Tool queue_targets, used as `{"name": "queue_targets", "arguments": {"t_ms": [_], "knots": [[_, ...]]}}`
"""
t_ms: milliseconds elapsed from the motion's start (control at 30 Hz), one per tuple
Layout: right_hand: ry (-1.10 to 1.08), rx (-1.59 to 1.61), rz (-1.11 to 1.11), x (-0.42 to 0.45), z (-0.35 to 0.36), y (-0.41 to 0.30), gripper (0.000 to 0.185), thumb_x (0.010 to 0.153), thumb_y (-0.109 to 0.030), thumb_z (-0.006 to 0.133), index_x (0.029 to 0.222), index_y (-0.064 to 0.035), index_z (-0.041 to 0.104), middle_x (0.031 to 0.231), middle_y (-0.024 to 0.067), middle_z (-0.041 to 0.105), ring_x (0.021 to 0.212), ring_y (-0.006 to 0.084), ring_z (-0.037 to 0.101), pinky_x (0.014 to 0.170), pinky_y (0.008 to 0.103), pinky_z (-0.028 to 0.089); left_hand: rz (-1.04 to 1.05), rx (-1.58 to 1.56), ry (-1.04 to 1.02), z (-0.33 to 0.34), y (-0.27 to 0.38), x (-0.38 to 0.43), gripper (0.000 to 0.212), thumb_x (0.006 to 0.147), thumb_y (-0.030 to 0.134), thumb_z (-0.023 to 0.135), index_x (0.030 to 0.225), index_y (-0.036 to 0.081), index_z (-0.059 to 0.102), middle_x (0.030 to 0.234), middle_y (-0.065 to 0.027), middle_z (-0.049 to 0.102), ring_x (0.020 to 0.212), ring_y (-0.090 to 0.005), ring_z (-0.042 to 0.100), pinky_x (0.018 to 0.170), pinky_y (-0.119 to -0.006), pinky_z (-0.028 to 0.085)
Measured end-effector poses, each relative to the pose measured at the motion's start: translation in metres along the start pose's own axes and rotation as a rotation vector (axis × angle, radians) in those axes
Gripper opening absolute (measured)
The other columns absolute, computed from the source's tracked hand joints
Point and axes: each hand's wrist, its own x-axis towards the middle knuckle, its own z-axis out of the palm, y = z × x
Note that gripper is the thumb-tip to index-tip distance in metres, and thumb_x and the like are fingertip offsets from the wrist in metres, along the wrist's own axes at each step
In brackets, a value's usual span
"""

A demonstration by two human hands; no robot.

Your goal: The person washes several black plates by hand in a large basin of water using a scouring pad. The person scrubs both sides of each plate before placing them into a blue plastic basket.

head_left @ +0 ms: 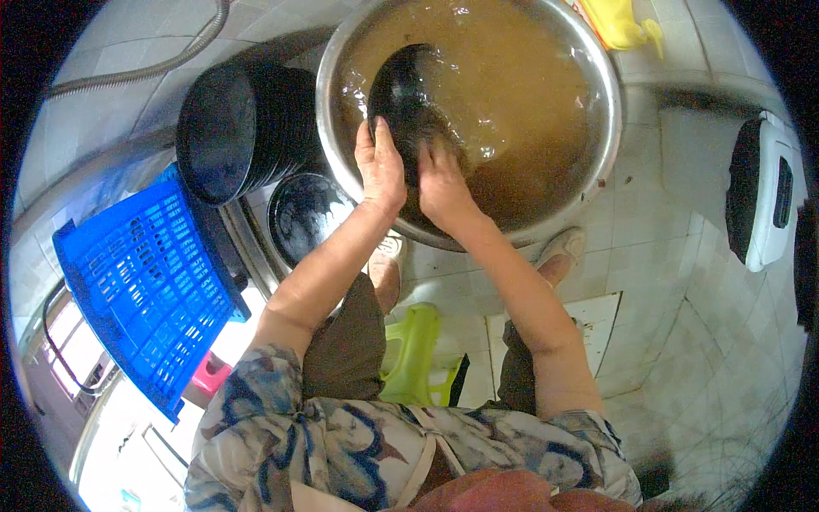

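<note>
A round black dish stands tilted in a wide metal basin of cloudy brown water. My left hand grips its near left rim, thumb and fingers along the edge. Against the dish's inner face, at the water, presses my right hand. Its fingertips are blurred and partly hidden, with a dark, rough-looking patch beside them that may be a scrubber. The lower part of the dish is hidden by the hands and the murky water.
Left of the basin, a stack of round black dishes lies on its side, with another black dish below it. A blue plastic basket leans farther left. A yellow bottle, grey hose and green plastic stool are around.
</note>
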Motion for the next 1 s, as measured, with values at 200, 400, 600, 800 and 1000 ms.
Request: {"name": "queue_targets", "arguments": {"t_ms": [200, 400, 600, 800, 1000], "knots": [[0.132, 0.004, -0.051, 0.045, -0.018, 0.021, 0.052, 0.081, -0.002, 0.040, 0.132, -0.0010, 0.037, 0.134, 0.0250, 0.037, 0.118, 0.0418, 0.043, 0.101, 0.0454, 0.036, 0.024, 0.028, -0.109, -0.012, -0.005, 0.003, 0.047, 0.089, 0.037, 0.057, 0.117, -0.001, 0.050, 0.104, -0.0093, 0.059, 0.089, -0.0160, 0.054, 0.079, -0.028, 0.045], [0.032, 0.120, -0.069, 0.031, -0.033, 0.085, 0.042, 0.082, -0.005, 0.047, 0.124, -0.0030, 0.047, 0.130, 0.0218, 0.044, 0.118, 0.0386, 0.045, 0.100, 0.0421, 0.038, -0.637, 0.148, -0.766, -0.023, 0.029, 0.039, 0.049, 0.090, 0.046, 0.049, 0.109, 0.001, 0.055, 0.090, -0.0102, 0.065, 0.074, -0.0206, 0.066, 0.057, -0.034, 0.057], [0.138, 0.066, -0.278, 0.015, -0.037, 0.044, 0.040, 0.076, 0.000, 0.046, 0.115, -0.0022, 0.055, 0.125, 0.0210, 0.049, 0.115, 0.0395, 0.046, 0.097, 0.0444, 0.040, -0.809, 0.014, -0.724, -0.020, -0.012, 0.050, 0.029, 0.087, 0.022, 0.053, 0.106, 0.001, 0.057, 0.096, -0.0106, 0.064, 0.082, -0.0221, 0.063, 0.068, -0.037, 0.055], [0.169, 0.097, -0.139, 0.053, -0.037, 0.047, 0.041, 0.085, -0.002, 0.038, 0.126, -0.0022, 0.045, 0.135, 0.0242, 0.040, 0.120, 0.0413, 0.043, 0.100, 0.0448, 0.037, -0.505, -0.069, -0.595, -0.019, 0.016, 0.014, 0.026, 0.081, 0.006, 0.058, 0.106, -0.001, 0.058, 0.097, -0.0083, 0.064, 0.086, -0.0191, 0.059, 0.076, -0.032, 0.048], [0.239, 0.206, -0.124, 0.055, -0.054, 0.086, 0.038, 0.084, -0.007, 0.052, 0.121, -0.0004, 0.051, 0.124, 0.0209, 0.051, 0.111, 0.0358, 0.053, 0.095, 0.0383, 0.042, 0.249, 0.238, -0.490, -0.035, 0.036, 0.016, 0.016, 0.087, 0.007, 0.055, 0.101, 0.001, 0.059, 0.089, -0.0003, 0.061, 0.080, -0.0084, 0.051, 0.072, -0.024, 0.043]]}}
